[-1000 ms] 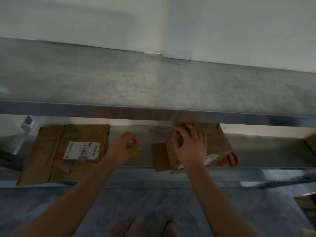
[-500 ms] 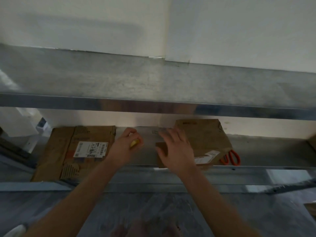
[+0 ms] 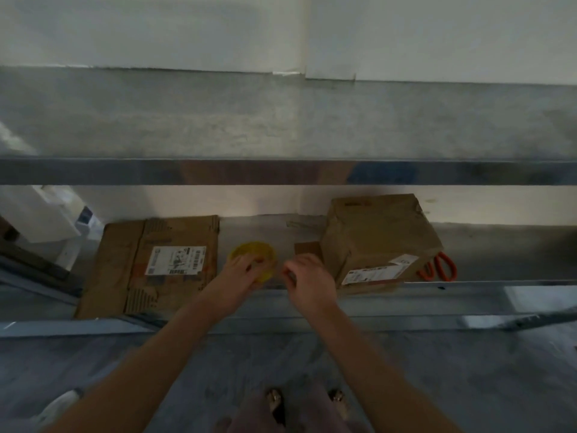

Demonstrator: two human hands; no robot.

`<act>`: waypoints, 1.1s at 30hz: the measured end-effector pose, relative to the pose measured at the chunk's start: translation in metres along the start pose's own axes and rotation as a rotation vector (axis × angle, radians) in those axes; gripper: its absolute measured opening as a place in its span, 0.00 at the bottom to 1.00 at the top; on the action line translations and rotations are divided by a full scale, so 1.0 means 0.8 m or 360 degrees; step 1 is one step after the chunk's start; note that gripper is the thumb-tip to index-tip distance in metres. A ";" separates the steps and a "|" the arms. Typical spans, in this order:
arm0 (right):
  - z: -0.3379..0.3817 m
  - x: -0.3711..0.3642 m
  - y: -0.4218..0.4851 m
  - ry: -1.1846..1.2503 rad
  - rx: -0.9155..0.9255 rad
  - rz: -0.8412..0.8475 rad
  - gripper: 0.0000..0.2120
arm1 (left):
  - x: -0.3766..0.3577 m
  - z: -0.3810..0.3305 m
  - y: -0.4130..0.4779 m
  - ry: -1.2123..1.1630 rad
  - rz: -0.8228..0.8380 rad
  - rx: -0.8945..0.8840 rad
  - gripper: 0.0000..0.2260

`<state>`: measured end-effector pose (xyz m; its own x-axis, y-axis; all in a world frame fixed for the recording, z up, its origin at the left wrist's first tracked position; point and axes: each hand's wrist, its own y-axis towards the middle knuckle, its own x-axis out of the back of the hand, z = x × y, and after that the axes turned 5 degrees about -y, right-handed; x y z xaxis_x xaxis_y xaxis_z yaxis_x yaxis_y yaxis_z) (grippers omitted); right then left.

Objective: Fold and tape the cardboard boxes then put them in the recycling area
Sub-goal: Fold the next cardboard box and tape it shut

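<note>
Two hands meet over the middle of the lower shelf (image 3: 468,287), near its front edge. The left hand (image 3: 240,276) grips the yellow tape (image 3: 253,254), fingers curled over the roll. The right hand (image 3: 307,281) sits just beside it with fingertips drawn together, though blur hides whether they pinch the loose end. The step looks to be freeing a strip for the box (image 3: 377,232), which stands folded toward the right end of the shelf, a small flap jutting from its left side toward the hands. To do it well the person would steady the roll with the left hand, find the end with a nail, and draw it sideways toward the box rather than upward, since the upper shelf (image 3: 281,126) hangs low over the work and leaves little headroom. Sideways room is tight too. The cardboard (image 3: 150,264) lies flat just left of the tape, reaching close to the front edge. The scissors (image 3: 440,267) lie at the box's right side, partly hidden by it, near enough for the cut. The bare strip between cardboard and box is the likeliest place to work.
</note>
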<state>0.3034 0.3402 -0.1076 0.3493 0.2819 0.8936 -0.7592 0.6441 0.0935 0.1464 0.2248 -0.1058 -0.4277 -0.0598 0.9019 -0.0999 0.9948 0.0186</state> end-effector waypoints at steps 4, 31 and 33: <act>0.003 -0.022 -0.006 0.0001 -0.0080 -0.0011 0.04 | -0.013 0.012 0.006 -0.0198 -0.0125 0.0371 0.24; -0.041 -0.056 -0.013 0.0074 -0.0651 0.0318 0.13 | -0.050 0.055 0.029 0.0138 0.0195 0.0318 0.27; -0.037 -0.044 -0.022 0.0020 -0.0500 0.0317 0.15 | -0.046 0.042 0.025 0.0107 0.0158 0.0312 0.26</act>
<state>0.3206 0.3400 -0.1540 0.2195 0.4312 0.8751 -0.6082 0.7619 -0.2229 0.1297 0.2438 -0.1531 -0.3842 0.0498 0.9219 -0.2355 0.9602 -0.1500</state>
